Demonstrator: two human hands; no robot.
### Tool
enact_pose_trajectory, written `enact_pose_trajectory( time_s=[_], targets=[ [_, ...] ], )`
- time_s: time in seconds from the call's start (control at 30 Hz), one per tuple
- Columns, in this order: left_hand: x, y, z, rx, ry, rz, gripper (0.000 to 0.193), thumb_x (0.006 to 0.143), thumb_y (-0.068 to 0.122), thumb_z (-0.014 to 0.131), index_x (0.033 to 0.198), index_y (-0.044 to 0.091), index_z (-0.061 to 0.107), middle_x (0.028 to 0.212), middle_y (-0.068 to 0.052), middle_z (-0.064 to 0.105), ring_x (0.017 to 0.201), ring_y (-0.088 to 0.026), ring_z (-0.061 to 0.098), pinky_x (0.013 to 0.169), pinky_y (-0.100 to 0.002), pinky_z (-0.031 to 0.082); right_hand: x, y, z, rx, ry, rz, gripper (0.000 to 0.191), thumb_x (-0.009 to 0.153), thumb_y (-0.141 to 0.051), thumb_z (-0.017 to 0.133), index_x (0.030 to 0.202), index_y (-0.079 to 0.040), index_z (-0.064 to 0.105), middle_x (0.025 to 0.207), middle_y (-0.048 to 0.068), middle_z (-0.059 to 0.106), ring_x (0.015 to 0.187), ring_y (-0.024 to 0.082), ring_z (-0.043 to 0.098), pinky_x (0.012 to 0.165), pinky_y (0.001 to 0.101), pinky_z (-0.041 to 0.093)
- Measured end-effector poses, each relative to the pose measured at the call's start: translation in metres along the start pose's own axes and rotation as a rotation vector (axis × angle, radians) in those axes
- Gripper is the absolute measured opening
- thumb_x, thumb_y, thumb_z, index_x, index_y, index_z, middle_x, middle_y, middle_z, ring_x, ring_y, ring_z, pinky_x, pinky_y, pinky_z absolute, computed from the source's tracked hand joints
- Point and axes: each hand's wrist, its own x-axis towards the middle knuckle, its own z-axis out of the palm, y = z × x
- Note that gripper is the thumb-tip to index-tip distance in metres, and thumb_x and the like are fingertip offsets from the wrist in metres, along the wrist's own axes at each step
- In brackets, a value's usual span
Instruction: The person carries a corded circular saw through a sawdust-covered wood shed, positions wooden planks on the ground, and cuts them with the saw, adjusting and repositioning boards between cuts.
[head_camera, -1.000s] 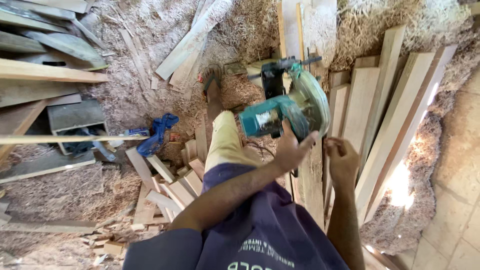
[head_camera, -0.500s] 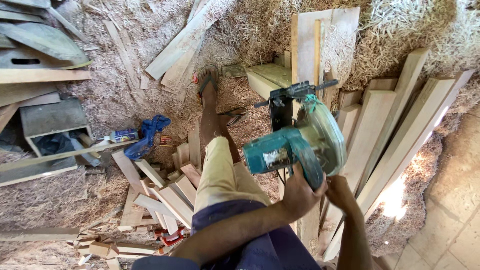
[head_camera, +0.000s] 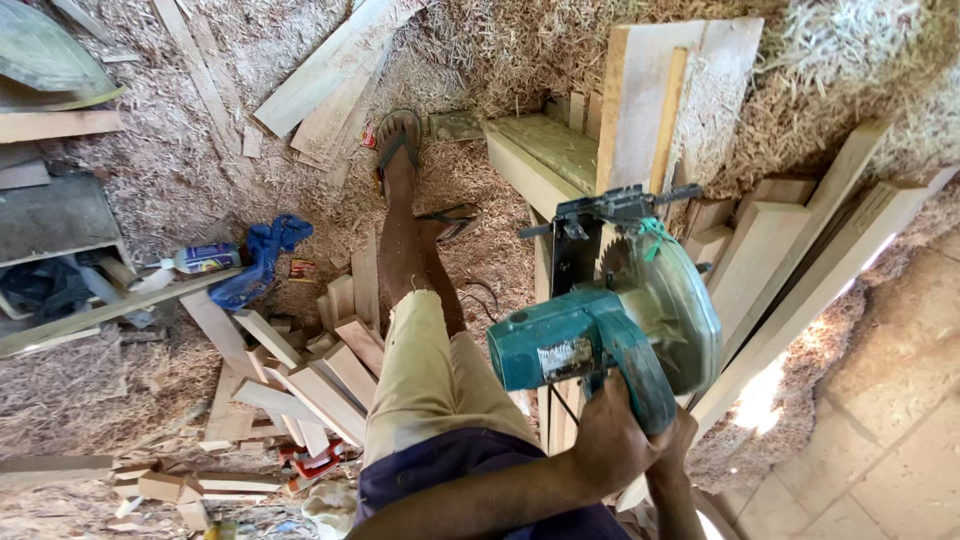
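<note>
Seen from the head camera: teal circular saw held up right of centre, above the planks leaning at right. Likely heavy and rigid, with a toothed blade half exposed under the guard; best gripped by the rear handle, well away from the blade. Left hand wrapped tightly around that handle, low centre-right. Right hand mostly hidden behind it, apparently closed on the same handle. Sandalled foot stretched over sawdust floor, offcuts beside the leg.
</note>
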Motion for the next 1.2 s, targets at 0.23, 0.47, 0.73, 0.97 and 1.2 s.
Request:
enact_pose_trajectory(
  time_s=[0.23, 0.47, 0.73, 0.97, 1.2],
  targets=[
    [-0.001, -0.001, 0.002, -0.062, -0.019, -0.039, 0.073, 0.085, 0.022, 0.085, 0.13, -0.015, 0.042, 0.103, -0.028, 0.064, 0.09, -0.044, 0.07, 0.084, -0.049, 0.059, 0.006, 0.007, -0.013, 0.275, -0.133, 0.153, 0.018, 0.084, -0.019, 0.069, 0.089, -0.002, 0.065, 0.076, 0.012, 0.064, 0.065, 0.027, 0.062, 0.06, 0.0403, 0.047],
    [0.001, -0.004, 0.001, -0.06, -0.022, -0.007, 0.071, 0.091, 0.021, 0.084, 0.134, -0.014, 0.039, 0.11, -0.027, 0.063, 0.094, -0.044, 0.071, 0.087, -0.047, 0.059, 0.02, 0.015, -0.019, 0.482, -0.275, 0.344, 0.021, 0.086, -0.016, 0.068, 0.101, -0.001, 0.067, 0.09, 0.011, 0.068, 0.078, 0.025, 0.065, 0.07, 0.0381, 0.05],
    [0.005, 0.001, -0.002, -0.018, 0.018, -0.056, 0.063, 0.09, 0.019, 0.081, 0.128, -0.012, 0.042, 0.099, -0.026, 0.067, 0.086, -0.043, 0.072, 0.078, -0.048, 0.06, 0.036, -0.003, -0.001, 0.695, -0.26, 0.432, 0.028, 0.089, -0.013, 0.067, 0.114, 0.0, 0.069, 0.107, 0.01, 0.073, 0.093, 0.022, 0.068, 0.082, 0.0355, 0.053],
    [0.012, 0.011, -0.014, -0.047, 0.047, -0.092, 0.057, 0.096, 0.016, 0.073, 0.133, -0.009, 0.038, 0.102, -0.025, 0.068, 0.087, -0.04, 0.076, 0.074, -0.042, 0.064, 0.062, -0.076, -0.057, -0.05, -0.44, 0.425, 0.028, 0.088, -0.006, 0.073, 0.117, -0.002, 0.074, 0.094, 0.016, 0.078, 0.083, 0.023, 0.073, 0.08, 0.0398, 0.06],
    [0.013, 0.021, -0.018, -0.036, 0.151, -0.01, 0.05, 0.099, 0.01, 0.068, 0.134, -0.006, 0.037, 0.103, -0.023, 0.067, 0.089, -0.038, 0.073, 0.074, -0.042, 0.06, 0.134, -0.14, -0.053, 0.463, 0.983, -0.175, 0.029, 0.105, -0.013, 0.039, 0.107, 0.003, 0.063, 0.114, 0.019, 0.067, 0.103, 0.028, 0.065, 0.084, 0.0371, 0.058]
  ],
)
